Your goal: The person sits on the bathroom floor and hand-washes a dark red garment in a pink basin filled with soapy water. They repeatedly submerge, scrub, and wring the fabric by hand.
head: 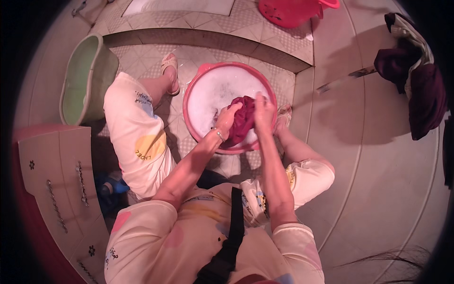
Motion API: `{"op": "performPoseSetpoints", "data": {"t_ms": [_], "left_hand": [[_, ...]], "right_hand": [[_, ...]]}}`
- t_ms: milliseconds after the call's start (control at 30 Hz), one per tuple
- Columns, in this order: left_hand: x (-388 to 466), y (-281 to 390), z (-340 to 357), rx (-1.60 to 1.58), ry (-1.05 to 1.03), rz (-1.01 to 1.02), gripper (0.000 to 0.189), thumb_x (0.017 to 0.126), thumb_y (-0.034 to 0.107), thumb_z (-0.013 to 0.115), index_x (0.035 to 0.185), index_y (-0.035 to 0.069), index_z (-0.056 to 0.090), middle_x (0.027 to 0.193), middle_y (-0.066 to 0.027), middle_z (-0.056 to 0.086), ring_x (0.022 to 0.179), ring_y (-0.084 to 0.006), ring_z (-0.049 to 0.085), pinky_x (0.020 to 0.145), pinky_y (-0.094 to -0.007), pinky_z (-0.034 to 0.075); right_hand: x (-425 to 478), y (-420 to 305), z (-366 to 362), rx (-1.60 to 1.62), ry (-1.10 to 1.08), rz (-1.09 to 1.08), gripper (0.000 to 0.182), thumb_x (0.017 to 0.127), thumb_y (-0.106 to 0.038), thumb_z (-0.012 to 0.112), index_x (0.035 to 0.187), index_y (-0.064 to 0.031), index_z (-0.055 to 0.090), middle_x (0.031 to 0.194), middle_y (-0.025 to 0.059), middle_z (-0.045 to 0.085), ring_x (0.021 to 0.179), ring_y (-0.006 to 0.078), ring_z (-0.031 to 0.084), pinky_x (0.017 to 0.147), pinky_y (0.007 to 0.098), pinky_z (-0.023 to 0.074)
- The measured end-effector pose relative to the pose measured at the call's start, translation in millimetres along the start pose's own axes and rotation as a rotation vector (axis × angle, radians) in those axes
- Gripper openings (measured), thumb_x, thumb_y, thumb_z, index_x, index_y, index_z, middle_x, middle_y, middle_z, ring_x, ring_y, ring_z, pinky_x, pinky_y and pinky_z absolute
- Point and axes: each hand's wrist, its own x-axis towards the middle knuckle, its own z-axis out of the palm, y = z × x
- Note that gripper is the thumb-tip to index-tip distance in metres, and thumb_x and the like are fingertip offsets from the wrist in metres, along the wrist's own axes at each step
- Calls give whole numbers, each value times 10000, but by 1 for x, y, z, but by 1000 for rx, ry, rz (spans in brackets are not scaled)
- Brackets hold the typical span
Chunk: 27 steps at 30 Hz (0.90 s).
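Between my hands is a bunched, wet maroon cloth (pixel 242 122), held above a red plastic basin (pixel 188 122) on the tiled floor. White suds (pixel 205 88) cover the water in the basin. My left hand (pixel 227 120) grips the cloth's left side, thumb on top, with a bracelet at the wrist. On the other side my right hand (pixel 263 112) is closed on the cloth's edge, its fingers blurred. The cloth's lower end hangs near the basin's front rim. Whatever lies under the foam is mostly hidden.
A green plastic tub (pixel 83 81) leans at the left, above a cabinet (pixel 56 170) with chain-like handles. Behind the basin runs a raised tiled step (pixel 212 37), with a red bucket (pixel 289 12) on it. Dark purple clothing (pixel 425 96) hangs at the right wall. Blue bottles (pixel 115 186) stand beside the cabinet.
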Motion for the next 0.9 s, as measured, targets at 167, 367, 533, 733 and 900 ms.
{"op": "performPoseSetpoints", "data": {"t_ms": [167, 367, 533, 733, 900], "left_hand": [[22, 9, -19, 530, -288, 443, 344, 703, -17, 477, 1045, -15, 506, 910, -53, 581, 823, -112, 537, 753, -242, 431], [-1, 29, 2, 563, -488, 205, 300, 757, 98, 581, 1029, -18, 530, 886, -51, 590, 786, -116, 549, 711, -238, 444], [10, 20, -16, 402, -409, 163, 289, 818, 253, 560, 947, -6, 559, 847, -26, 592, 757, -98, 553, 679, -231, 454], [20, 8, -7, 46, -142, 186, 289, 869, 306, 468, 850, 30, 549, 805, -17, 581, 711, -83, 535, 628, -224, 443], [52, -38, -46, -453, -727, 66, 302, 845, 325, 483, 675, 81, 531, 593, 23, 462, 521, -72, 417, 484, -252, 375]], "right_hand": [[17, 4, -53, 531, -59, 195, 263, 867, -298, 474, 773, -56, 516, 706, 6, 506, 630, 93, 489, 586, 231, 422], [7, -16, -49, 619, -152, 161, 283, 871, -306, 462, 763, -50, 517, 715, 11, 509, 662, 99, 492, 612, 224, 421], [13, -2, -51, 529, -136, 143, 278, 875, -291, 460, 770, -43, 531, 737, 15, 524, 673, 107, 494, 618, 229, 416], [-8, -13, -23, 0, -27, -214, 156, 845, -150, 479, 757, -39, 543, 703, 63, 548, 657, 110, 517, 602, 278, 423], [-70, -19, 33, -402, -163, -913, 119, 722, -70, 549, 606, -69, 523, 550, 95, 523, 486, 255, 529, 477, 338, 418]]}}
